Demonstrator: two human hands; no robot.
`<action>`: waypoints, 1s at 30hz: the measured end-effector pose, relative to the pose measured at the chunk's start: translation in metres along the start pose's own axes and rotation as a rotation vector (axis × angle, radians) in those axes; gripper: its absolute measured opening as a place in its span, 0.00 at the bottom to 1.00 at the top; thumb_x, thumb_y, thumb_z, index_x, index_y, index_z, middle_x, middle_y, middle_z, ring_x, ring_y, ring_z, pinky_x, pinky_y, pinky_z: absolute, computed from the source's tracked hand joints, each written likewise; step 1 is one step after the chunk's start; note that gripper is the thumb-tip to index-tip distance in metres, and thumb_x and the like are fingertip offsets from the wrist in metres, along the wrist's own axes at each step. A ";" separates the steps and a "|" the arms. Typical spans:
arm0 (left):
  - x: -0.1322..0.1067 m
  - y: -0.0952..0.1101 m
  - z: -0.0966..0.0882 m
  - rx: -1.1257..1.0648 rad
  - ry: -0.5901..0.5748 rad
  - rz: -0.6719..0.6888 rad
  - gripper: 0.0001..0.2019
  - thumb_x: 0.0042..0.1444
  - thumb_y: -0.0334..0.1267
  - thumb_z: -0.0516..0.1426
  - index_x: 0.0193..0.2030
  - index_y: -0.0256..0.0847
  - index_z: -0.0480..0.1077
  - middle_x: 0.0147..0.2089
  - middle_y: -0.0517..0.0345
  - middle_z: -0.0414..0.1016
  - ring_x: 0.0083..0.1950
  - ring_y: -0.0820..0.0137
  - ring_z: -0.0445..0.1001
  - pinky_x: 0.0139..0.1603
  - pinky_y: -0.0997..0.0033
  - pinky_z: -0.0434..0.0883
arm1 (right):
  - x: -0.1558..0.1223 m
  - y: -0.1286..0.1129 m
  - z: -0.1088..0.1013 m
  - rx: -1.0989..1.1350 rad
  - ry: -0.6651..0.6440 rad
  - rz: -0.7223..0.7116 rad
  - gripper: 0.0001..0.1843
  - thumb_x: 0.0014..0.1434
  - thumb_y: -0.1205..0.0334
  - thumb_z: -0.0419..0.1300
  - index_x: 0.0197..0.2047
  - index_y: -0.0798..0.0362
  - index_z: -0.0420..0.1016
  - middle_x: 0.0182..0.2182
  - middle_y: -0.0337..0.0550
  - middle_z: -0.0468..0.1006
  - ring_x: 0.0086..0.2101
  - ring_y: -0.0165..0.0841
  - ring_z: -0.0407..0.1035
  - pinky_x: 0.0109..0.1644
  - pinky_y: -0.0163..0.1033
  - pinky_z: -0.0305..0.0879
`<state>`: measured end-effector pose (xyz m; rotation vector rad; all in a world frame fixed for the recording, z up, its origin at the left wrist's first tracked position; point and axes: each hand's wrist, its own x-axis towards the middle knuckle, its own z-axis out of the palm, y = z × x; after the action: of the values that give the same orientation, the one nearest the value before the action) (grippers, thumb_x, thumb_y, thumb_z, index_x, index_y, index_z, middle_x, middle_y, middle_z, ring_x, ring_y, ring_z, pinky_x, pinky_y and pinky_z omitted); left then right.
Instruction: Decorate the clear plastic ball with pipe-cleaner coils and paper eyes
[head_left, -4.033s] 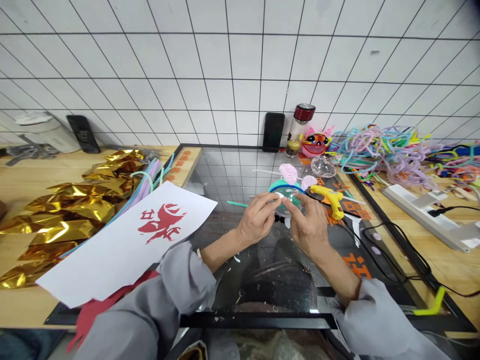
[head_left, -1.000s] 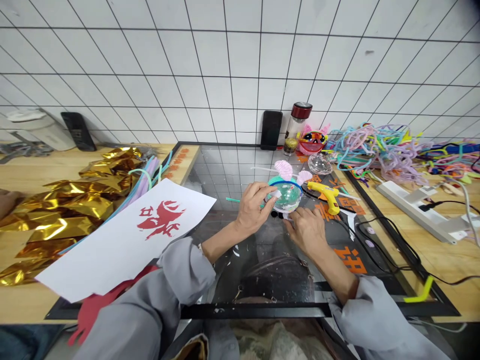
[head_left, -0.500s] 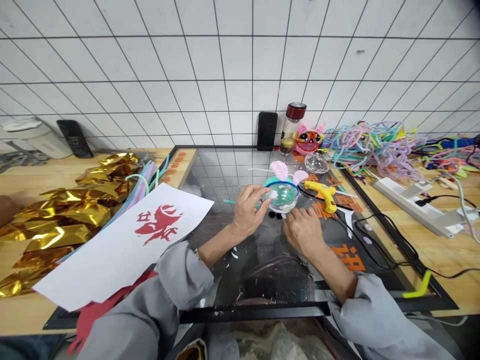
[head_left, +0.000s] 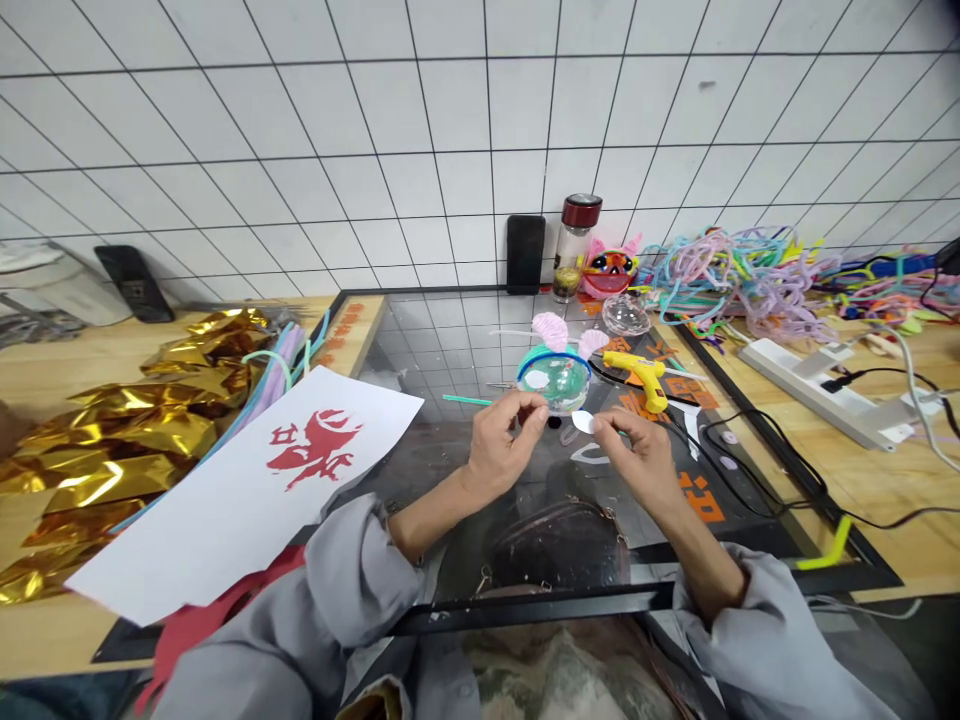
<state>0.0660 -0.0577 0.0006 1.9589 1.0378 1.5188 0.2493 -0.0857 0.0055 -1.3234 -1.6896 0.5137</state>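
Note:
A clear plastic ball (head_left: 568, 388) with green inside, a blue band and pink ribbed ears (head_left: 551, 330) rests on the glass. One white oval (head_left: 536, 380) lies on its left front. My right hand (head_left: 637, 450) pinches another white paper oval (head_left: 583, 422) by its edge, just in front of the ball. Close by on the left, my left hand (head_left: 504, 445) has thumb and forefinger pressed together at the tips; anything between them is too small to make out. A black disc (head_left: 554, 423) and white paper rings (head_left: 590, 455) lie on the glass by the hands.
A yellow glue gun (head_left: 637, 375) lies right of the ball, its cable running toward the power strip (head_left: 817, 395). Behind are a glass bottle (head_left: 574, 250), a phone (head_left: 525, 255) and a pink-eared figure (head_left: 609, 270). White paper (head_left: 255, 500) and gold foil (head_left: 127, 430) lie left.
My left hand has left the ball, leaving the white oval on it. My right hand has lifted slightly and now shows a second white oval. The white rings have come into sight.

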 end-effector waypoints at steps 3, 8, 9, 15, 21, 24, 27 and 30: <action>-0.007 0.007 0.005 -0.159 -0.099 -0.170 0.09 0.59 0.40 0.55 0.38 0.37 0.72 0.29 0.59 0.74 0.26 0.76 0.67 0.29 0.75 0.66 | 0.000 -0.002 0.000 0.093 -0.007 -0.010 0.15 0.60 0.57 0.54 0.24 0.54 0.70 0.21 0.36 0.66 0.24 0.28 0.61 0.29 0.34 0.55; -0.013 0.011 0.013 -0.353 -0.162 -0.388 0.12 0.55 0.43 0.58 0.40 0.36 0.72 0.32 0.57 0.75 0.31 0.75 0.69 0.33 0.74 0.67 | 0.000 -0.001 0.003 0.084 -0.040 -0.066 0.14 0.61 0.59 0.54 0.25 0.53 0.70 0.22 0.36 0.66 0.25 0.28 0.61 0.31 0.34 0.57; -0.014 0.011 0.014 -0.373 -0.165 -0.422 0.12 0.54 0.43 0.59 0.40 0.36 0.72 0.32 0.57 0.74 0.30 0.75 0.69 0.33 0.74 0.67 | -0.001 -0.001 0.003 0.082 -0.046 -0.076 0.14 0.61 0.59 0.54 0.25 0.54 0.70 0.22 0.36 0.67 0.26 0.28 0.62 0.31 0.34 0.57; -0.017 0.010 0.017 -0.393 -0.176 -0.470 0.11 0.54 0.43 0.59 0.31 0.36 0.71 0.27 0.60 0.71 0.27 0.77 0.65 0.29 0.76 0.63 | -0.004 -0.004 0.007 0.060 -0.127 -0.130 0.15 0.62 0.56 0.55 0.27 0.54 0.72 0.22 0.37 0.68 0.25 0.28 0.62 0.31 0.34 0.57; -0.019 0.007 0.016 -0.381 -0.178 -0.519 0.13 0.56 0.44 0.57 0.29 0.36 0.70 0.25 0.61 0.72 0.24 0.78 0.64 0.27 0.76 0.62 | 0.026 0.024 -0.021 -0.436 0.136 0.084 0.21 0.64 0.51 0.49 0.30 0.55 0.73 0.24 0.44 0.73 0.28 0.34 0.66 0.31 0.37 0.57; -0.021 0.006 0.018 -0.416 -0.183 -0.521 0.13 0.56 0.46 0.57 0.32 0.36 0.71 0.27 0.59 0.74 0.25 0.77 0.66 0.26 0.77 0.63 | 0.051 0.043 -0.036 -0.896 0.138 0.272 0.21 0.60 0.51 0.52 0.37 0.61 0.76 0.36 0.61 0.78 0.35 0.44 0.71 0.33 0.41 0.59; -0.021 0.007 0.019 -0.444 -0.177 -0.550 0.13 0.55 0.46 0.58 0.33 0.35 0.72 0.29 0.57 0.76 0.26 0.77 0.68 0.25 0.77 0.65 | 0.070 0.053 -0.038 -1.048 -0.005 0.471 0.28 0.58 0.45 0.53 0.43 0.63 0.76 0.38 0.66 0.78 0.38 0.49 0.73 0.36 0.43 0.61; -0.019 0.010 0.019 -0.469 -0.165 -0.579 0.13 0.54 0.45 0.58 0.32 0.35 0.72 0.29 0.57 0.75 0.25 0.77 0.69 0.25 0.78 0.66 | 0.080 0.059 -0.035 -1.037 -0.078 0.609 0.30 0.56 0.42 0.53 0.46 0.61 0.77 0.39 0.64 0.79 0.41 0.50 0.73 0.38 0.44 0.63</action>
<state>0.0845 -0.0768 -0.0097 1.2872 0.9570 1.1246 0.3094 0.0013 0.0096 -2.6249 -1.6310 -0.0413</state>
